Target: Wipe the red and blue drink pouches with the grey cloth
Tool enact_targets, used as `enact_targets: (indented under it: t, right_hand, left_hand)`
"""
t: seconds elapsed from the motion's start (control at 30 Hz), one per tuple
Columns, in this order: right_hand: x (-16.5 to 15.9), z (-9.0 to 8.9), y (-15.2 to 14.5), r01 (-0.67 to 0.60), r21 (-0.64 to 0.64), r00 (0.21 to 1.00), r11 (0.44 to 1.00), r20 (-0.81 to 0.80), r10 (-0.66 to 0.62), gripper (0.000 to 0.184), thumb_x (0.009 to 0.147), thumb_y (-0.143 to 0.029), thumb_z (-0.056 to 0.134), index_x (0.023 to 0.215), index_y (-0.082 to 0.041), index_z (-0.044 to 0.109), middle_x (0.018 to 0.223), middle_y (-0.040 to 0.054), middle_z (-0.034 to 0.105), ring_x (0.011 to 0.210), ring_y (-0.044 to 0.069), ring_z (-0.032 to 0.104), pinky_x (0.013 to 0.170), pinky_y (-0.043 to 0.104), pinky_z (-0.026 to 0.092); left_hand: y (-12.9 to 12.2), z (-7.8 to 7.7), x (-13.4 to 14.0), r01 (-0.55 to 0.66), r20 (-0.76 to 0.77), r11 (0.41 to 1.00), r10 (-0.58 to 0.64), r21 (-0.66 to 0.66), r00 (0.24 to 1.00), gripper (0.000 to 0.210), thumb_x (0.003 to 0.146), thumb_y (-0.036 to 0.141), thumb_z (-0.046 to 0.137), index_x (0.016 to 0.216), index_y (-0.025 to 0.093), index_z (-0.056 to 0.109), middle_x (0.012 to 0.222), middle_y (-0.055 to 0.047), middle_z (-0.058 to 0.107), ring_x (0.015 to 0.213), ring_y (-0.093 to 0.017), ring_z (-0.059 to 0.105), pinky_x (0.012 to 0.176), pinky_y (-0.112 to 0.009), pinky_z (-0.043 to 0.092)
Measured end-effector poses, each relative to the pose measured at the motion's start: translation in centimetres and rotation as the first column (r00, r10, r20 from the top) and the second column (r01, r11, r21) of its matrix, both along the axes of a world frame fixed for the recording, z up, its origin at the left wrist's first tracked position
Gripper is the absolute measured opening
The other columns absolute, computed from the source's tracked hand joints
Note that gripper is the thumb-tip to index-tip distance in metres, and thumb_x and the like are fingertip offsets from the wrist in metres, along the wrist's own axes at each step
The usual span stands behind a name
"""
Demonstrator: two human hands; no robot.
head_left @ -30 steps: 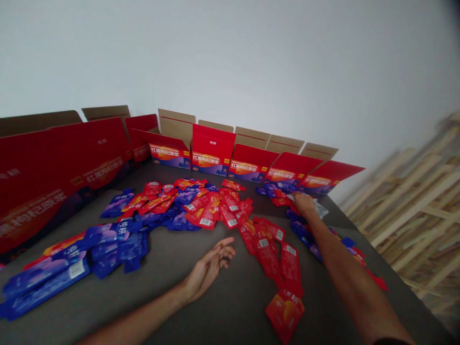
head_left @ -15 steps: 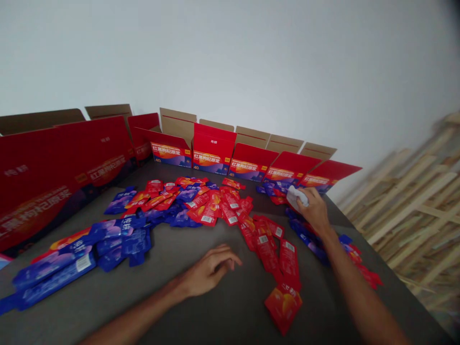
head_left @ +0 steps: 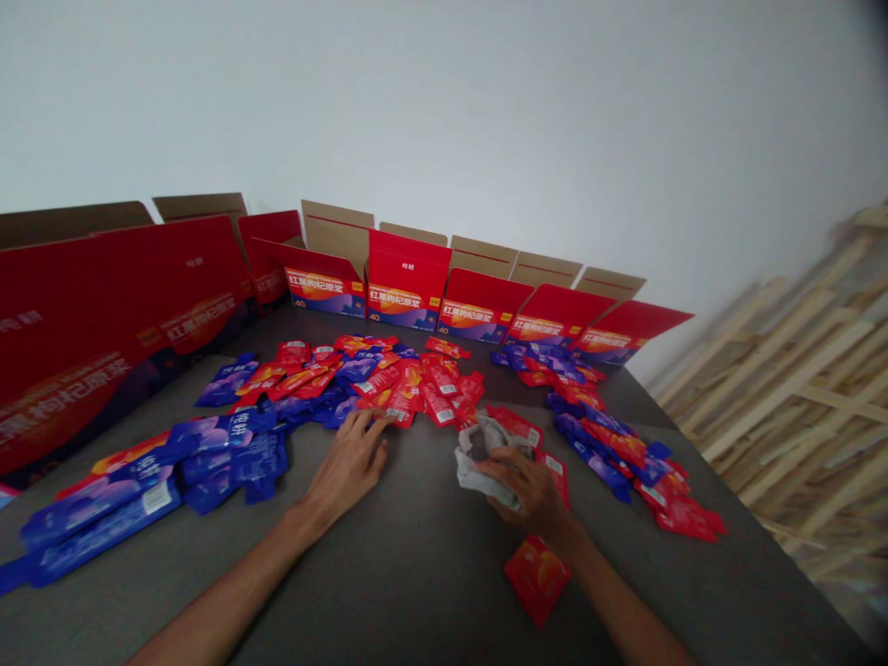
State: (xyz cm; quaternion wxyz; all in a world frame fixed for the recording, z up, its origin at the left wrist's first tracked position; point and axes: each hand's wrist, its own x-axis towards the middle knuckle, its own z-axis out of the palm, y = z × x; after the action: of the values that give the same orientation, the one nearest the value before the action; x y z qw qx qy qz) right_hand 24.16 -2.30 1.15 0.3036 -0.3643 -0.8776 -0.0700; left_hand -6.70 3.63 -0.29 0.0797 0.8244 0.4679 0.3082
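In the head view my right hand (head_left: 524,486) is closed on a crumpled whitish cloth (head_left: 475,467), held over the line of red pouches at the middle right. It partly hides several of those red pouches (head_left: 517,425). My left hand (head_left: 351,460) lies low over the table with its fingers stretched out and holds nothing visible. Its fingertips are at the near edge of the mixed heap, beside a red pouch (head_left: 400,407) and blue pouches (head_left: 315,409); whether they touch is unclear. Nearer to me, a single red pouch (head_left: 537,580) lies apart below my right hand.
Open red cartons (head_left: 409,287) stand in a row along the back. Larger red cartons (head_left: 125,324) line the left side. Blue pouches (head_left: 104,532) lie at the left, and another mixed group (head_left: 617,444) at the right. Wooden slats (head_left: 783,398) lean beyond the grey table's (head_left: 416,592) right edge.
My right hand has come back from the far right pouches to the middle, still holding the cloth. My left hand has moved forward and left to the heap's edge, its fingers now spread.
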Motion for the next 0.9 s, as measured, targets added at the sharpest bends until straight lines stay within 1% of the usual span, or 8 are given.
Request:
enact_targets:
  t: [0.1,0.17,0.33,0.47,0.57,0.7,0.8,0.9]
  right_hand:
    - [-1.2,0.4,-0.9,-0.084,-0.051,0.995,0.995,0.041,0.086,0.031,0.094,-0.035,0.052,0.121,-0.022,0.061,0.106,0.0108,0.066,0.088,0.021,0.066,0.069,0.031,0.055]
    - [-1.7,0.7,-1.2,-0.124,-0.073,0.990,0.990,0.059,0.129,0.031,0.095,-0.036,0.051,0.122,-0.022,0.061,0.105,0.0102,0.067,0.087,0.021,0.067,0.067,0.030,0.054]
    - [-2.0,0.4,-1.6,-0.148,-0.114,0.984,0.982,0.078,0.157,0.031,0.093,-0.033,0.055,0.122,-0.021,0.060,0.107,0.0100,0.067,0.090,0.021,0.066,0.067,0.030,0.054]
    - [-2.2,-0.4,-1.6,-0.156,-0.155,0.980,0.976,0.100,0.173,0.036,0.091,-0.031,0.059,0.126,-0.023,0.057,0.111,0.0084,0.066,0.092,0.021,0.066,0.069,0.030,0.055]
    - [-2.4,-0.8,-1.6,-0.161,-0.177,0.977,0.971,0.108,0.182,0.040,0.088,-0.032,0.061,0.127,-0.024,0.057,0.112,0.0065,0.066,0.089,0.021,0.066,0.067,0.031,0.056]
    - [-2.4,-0.7,-1.6,-0.133,-0.196,0.978,0.972,0.132,0.160,0.039,0.088,-0.034,0.061,0.125,-0.025,0.059,0.112,0.0060,0.066,0.091,0.021,0.066,0.066,0.030,0.055]
    - [-2.2,-0.5,-1.5,-0.128,-0.169,0.984,0.977,0.104,0.146,0.036,0.088,-0.033,0.061,0.123,-0.023,0.061,0.111,0.0063,0.066,0.093,0.020,0.065,0.068,0.029,0.054]
    - [-2.0,-0.5,-1.3,-0.139,-0.159,0.984,0.978,0.086,0.153,0.036,0.088,-0.033,0.059,0.123,-0.023,0.060,0.109,0.0060,0.065,0.093,0.020,0.064,0.067,0.029,0.054]
  left_hand:
    - [0.6,-1.5,0.9,-0.001,-0.098,1.000,0.002,0.012,0.995,0.051,0.095,0.029,0.039,0.145,0.016,0.041,0.151,-0.015,0.041,0.141,-0.030,0.030,0.113,-0.053,0.028]
    - [0.8,-2.5,1.5,0.013,-0.152,0.999,-0.018,-0.031,0.988,0.056,0.096,0.032,0.038,0.150,0.017,0.033,0.155,-0.014,0.037,0.144,-0.030,0.025,0.115,-0.055,0.022]
    - [0.5,-3.1,2.2,0.001,-0.245,0.999,-0.014,-0.054,0.969,0.056,0.095,0.034,0.038,0.147,0.013,0.037,0.147,-0.015,0.047,0.138,-0.031,0.035,0.117,-0.055,0.013]
    - [-0.3,-2.1,2.8,-0.032,-0.299,0.999,0.037,0.022,0.954,0.048,0.095,0.038,0.038,0.133,0.013,0.053,0.127,-0.016,0.058,0.123,-0.032,0.046,0.112,-0.052,0.024]
    - [-0.7,-1.7,3.0,-0.131,-0.326,0.991,0.135,0.037,0.936,0.045,0.096,0.042,0.036,0.122,0.013,0.058,0.116,-0.017,0.057,0.110,-0.032,0.049,0.099,-0.049,0.038]
    - [-0.8,-1.8,2.9,-0.279,-0.314,0.958,0.285,0.066,0.906,0.059,0.093,0.049,0.041,0.132,0.006,0.048,0.116,-0.019,0.052,0.106,-0.032,0.048,0.092,-0.045,0.042]
    - [-0.9,-1.7,2.9,-0.289,-0.337,0.957,0.281,0.027,0.899,0.065,0.092,0.044,0.042,0.142,0.003,0.036,0.115,-0.019,0.052,0.105,-0.031,0.049,0.094,-0.043,0.041]
    - [-1.5,-1.4,3.2,-0.310,-0.384,0.950,0.275,-0.030,0.881,0.063,0.089,0.034,0.043,0.143,0.002,0.033,0.113,-0.018,0.054,0.106,-0.030,0.050,0.093,-0.041,0.042]
